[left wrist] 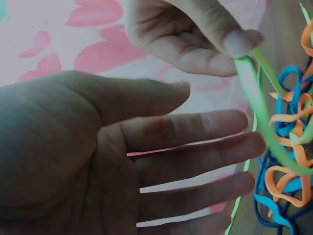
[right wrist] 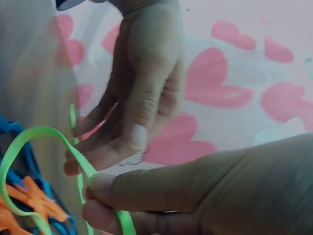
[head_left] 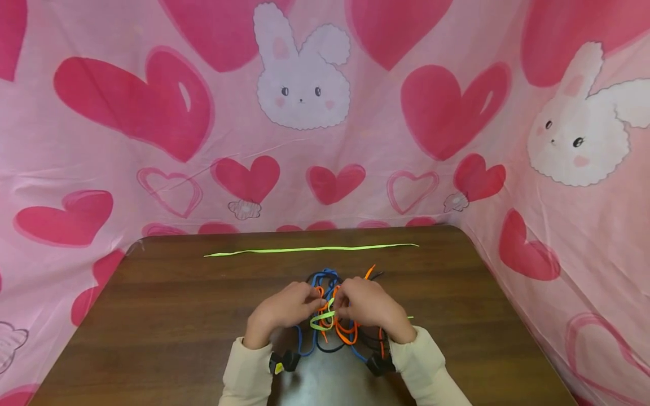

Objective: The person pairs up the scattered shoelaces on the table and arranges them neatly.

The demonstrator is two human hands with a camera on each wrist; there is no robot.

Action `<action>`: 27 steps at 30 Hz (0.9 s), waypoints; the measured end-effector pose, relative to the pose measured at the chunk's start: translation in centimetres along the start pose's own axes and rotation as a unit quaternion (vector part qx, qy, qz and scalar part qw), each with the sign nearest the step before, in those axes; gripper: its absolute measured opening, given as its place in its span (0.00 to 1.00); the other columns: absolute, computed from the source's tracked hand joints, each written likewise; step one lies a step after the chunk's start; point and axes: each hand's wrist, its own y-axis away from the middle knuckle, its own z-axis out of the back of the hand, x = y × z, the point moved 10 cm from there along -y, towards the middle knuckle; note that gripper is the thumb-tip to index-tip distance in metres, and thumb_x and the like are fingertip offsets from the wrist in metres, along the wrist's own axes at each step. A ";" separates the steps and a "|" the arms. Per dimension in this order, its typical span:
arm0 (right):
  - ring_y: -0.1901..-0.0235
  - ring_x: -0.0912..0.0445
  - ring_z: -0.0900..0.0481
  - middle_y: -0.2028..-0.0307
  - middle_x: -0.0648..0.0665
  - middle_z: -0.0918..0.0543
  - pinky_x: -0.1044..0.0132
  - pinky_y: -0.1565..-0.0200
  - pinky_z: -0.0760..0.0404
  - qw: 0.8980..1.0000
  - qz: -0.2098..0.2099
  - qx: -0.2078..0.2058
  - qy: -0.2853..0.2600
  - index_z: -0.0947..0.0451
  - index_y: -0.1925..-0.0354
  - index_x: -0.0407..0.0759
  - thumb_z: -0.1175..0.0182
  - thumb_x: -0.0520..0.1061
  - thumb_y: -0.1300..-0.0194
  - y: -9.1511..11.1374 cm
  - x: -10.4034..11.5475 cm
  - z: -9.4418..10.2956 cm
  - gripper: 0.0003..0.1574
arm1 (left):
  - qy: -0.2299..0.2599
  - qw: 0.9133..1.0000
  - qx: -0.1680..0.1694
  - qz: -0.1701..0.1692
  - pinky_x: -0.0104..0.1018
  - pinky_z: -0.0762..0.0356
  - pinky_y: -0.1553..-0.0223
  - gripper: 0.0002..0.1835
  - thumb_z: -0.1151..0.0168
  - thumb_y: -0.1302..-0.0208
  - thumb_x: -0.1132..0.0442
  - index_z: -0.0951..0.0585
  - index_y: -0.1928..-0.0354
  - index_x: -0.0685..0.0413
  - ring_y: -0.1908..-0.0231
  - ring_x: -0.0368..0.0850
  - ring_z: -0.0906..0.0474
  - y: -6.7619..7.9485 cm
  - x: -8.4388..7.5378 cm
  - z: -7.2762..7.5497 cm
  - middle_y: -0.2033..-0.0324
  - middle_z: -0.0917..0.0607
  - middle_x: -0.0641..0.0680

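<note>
A tangle of flat shoelaces in blue (head_left: 330,273), orange (head_left: 347,338) and black (head_left: 332,349) lies on the table between the hands. Above it, my right hand (head_left: 368,304) pinches a lime-green shoelace (head_left: 321,323) between thumb and fingertips. In the right wrist view, that green shoelace (right wrist: 41,131) curves in a loop from the pinch back down to the tangle. My left hand (head_left: 289,307) is left of the loop, holding nothing. The left wrist view shows my left hand (left wrist: 112,147) with its fingers extended and spread, apart from the green shoelace (left wrist: 259,107).
Another lime-green shoelace (head_left: 315,248) is laid out nearly straight along the far side of the brown wooden table (head_left: 203,293). Pink cloth (head_left: 376,141) printed with hearts and rabbits hangs behind and beside the table.
</note>
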 end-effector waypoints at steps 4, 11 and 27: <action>0.75 0.65 0.27 0.75 0.63 0.19 0.65 0.72 0.27 0.999 -0.002 -0.046 0.004 0.13 0.72 0.55 0.30 0.44 0.37 1.1 0.9 2.0 0.07 | 0.004 0.999 0.004 -0.038 0.30 0.29 0.68 0.09 0.38 0.28 0.59 0.12 0.57 0.56 0.75 0.36 0.28 0.3 -1.3 0.1 0.72 0.17 0.42; 0.71 0.65 0.22 0.72 0.63 0.17 0.63 0.69 0.25 0.996 -0.007 -0.091 -0.016 0.13 0.69 0.55 0.30 0.44 0.36 2.1 1.5 3.9 0.05 | 0.019 0.996 -0.034 -0.078 0.31 0.23 0.64 0.04 0.35 0.34 0.69 0.13 0.63 0.55 0.72 0.31 0.23 1.0 -3.0 1.2 0.73 0.12 0.47; 0.74 0.64 0.23 0.74 0.60 0.18 0.65 0.70 0.24 0.992 -0.036 -0.106 -0.053 0.11 0.64 0.50 0.30 0.45 0.35 2.9 -0.5 5.5 0.02 | -0.006 0.991 -0.119 -0.062 0.34 0.24 0.65 0.07 0.35 0.31 0.67 0.11 0.57 0.57 0.71 0.36 0.26 1.9 -3.6 3.8 0.64 0.11 0.50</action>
